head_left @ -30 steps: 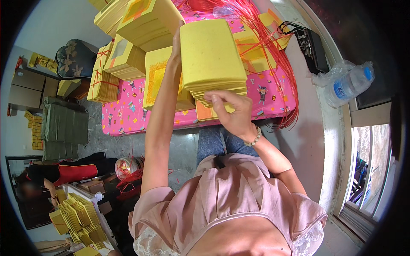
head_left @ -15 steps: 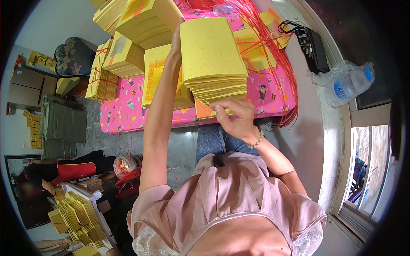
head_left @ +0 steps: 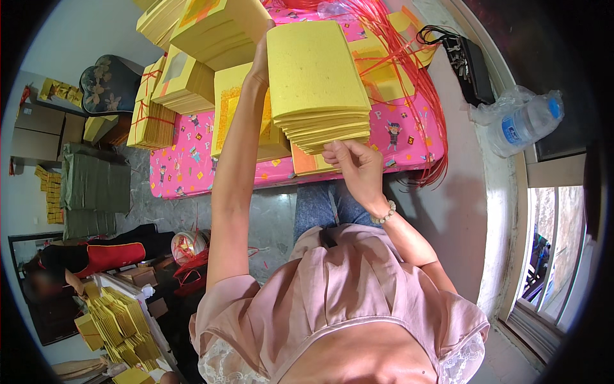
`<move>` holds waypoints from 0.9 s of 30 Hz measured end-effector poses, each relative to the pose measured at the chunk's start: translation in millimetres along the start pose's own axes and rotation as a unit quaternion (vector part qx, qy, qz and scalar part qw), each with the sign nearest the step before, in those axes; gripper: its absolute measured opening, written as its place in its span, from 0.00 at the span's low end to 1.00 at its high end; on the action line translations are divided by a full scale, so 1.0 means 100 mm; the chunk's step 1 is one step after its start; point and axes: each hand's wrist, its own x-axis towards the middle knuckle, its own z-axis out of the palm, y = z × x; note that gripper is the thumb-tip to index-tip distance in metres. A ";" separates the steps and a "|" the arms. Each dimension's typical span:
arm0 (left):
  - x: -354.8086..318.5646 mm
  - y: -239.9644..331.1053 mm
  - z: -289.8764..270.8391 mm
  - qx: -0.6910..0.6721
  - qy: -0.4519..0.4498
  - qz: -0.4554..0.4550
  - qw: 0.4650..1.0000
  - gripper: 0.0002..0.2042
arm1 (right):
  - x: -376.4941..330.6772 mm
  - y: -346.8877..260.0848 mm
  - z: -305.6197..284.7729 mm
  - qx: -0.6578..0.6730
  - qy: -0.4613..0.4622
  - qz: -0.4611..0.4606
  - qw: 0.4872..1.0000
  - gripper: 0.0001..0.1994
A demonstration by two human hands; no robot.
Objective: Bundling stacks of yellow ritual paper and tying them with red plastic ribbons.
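A thick stack of yellow paper (head_left: pixel 318 73) stands raised in front of me, its lower sheets fanned out in layers at the near edge. My left hand (head_left: pixel 261 61) reaches along the stack's far left side and holds it there; its fingers are mostly hidden behind the paper. At the near edge, my right hand (head_left: pixel 358 165) is closed, thumb and curled fingers together against the lowest sheets. Under and beside the stack lie more yellow paper blocks, one with an orange printed panel (head_left: pixel 233 112).
A pink patterned cover (head_left: pixel 192 173) spreads beneath the stacks. Red strips (head_left: pixel 428 121) hang at its right. Tied bundles (head_left: pixel 153 121) stand left. A plastic bottle (head_left: pixel 524 128) and black pouch (head_left: pixel 472 70) lie on the right ledge. Another person (head_left: pixel 109 256) works at lower left beside yellow bundles (head_left: pixel 121 320).
My right hand has drawn its fingers in and turned more upright at the near edge. The stack has shifted slightly away and left, with its lower layers a little more spread.
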 end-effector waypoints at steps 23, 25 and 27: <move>0.10 -0.03 -0.07 -0.028 -0.037 -0.014 0.999 0.35 | 0.13 0.06 0.04 0.037 0.028 0.008 0.999 0.13; 0.09 -0.02 -0.03 0.007 -0.055 0.017 0.998 0.34 | 0.12 0.08 0.05 0.041 0.037 0.004 0.998 0.13; 0.11 -0.02 -0.13 -0.015 -0.064 0.009 0.998 0.34 | 0.11 0.07 0.08 0.043 0.035 -0.003 0.998 0.13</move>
